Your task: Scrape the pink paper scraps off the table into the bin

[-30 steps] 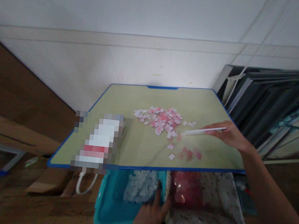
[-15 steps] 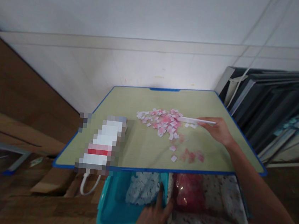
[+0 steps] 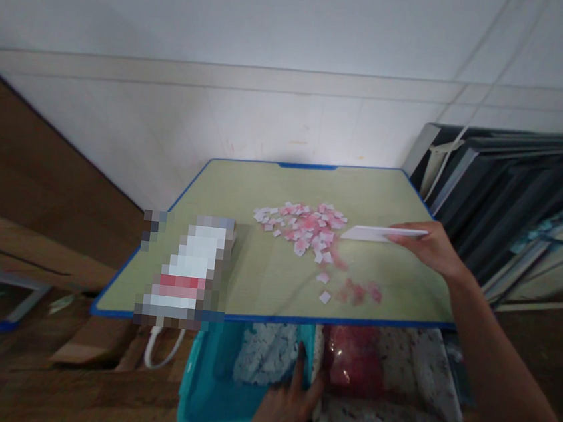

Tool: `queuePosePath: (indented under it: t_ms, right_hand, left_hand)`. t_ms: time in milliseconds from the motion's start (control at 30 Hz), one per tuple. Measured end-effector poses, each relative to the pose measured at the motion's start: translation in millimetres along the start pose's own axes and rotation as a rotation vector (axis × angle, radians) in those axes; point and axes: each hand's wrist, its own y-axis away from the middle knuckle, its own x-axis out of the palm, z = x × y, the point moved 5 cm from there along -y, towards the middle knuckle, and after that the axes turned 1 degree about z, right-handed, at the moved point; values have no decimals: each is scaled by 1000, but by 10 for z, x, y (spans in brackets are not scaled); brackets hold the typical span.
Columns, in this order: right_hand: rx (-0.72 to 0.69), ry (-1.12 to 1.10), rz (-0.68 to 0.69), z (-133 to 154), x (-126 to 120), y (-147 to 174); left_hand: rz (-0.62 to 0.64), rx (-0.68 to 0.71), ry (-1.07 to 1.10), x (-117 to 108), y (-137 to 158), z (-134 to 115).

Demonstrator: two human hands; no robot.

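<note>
My right hand is closed on a flat white scraper, its slanted end touching or just above the board. Left of the scraper tip lies a heap of small pink-stained white paper squares. My left hand grips the edge where a teal basin meets a speckled white tray, a finger along the rim. Pale paper pieces fill part of the basin. A shiny red bag or packet lies in the tray.
A pale folding table with blue edging stands against the wall. A pixelated white box-like object is at its left, with a white loop below. Reddish smears mark the tabletop. Dark flat panels lean at the right.
My right hand has moved the scraper rightward, away from the heap, and its face now shows wider. The left hand stays at the basin's edge. The view has shifted slightly.
</note>
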Motion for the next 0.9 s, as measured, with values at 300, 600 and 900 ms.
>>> queuePosePath:
  t_ms: [300, 600, 900]
  right_hand:
    - [23, -22, 89, -1, -36, 107]
    - [20, -36, -5, 50, 180, -70]
    - [94, -48, -57, -45, -62, 165]
  left_hand:
    - [-11, 11, -9, 36, 8, 2]
    - [30, -10, -10, -3, 1, 3]
    - [1, -2, -20, 10, 1, 1]
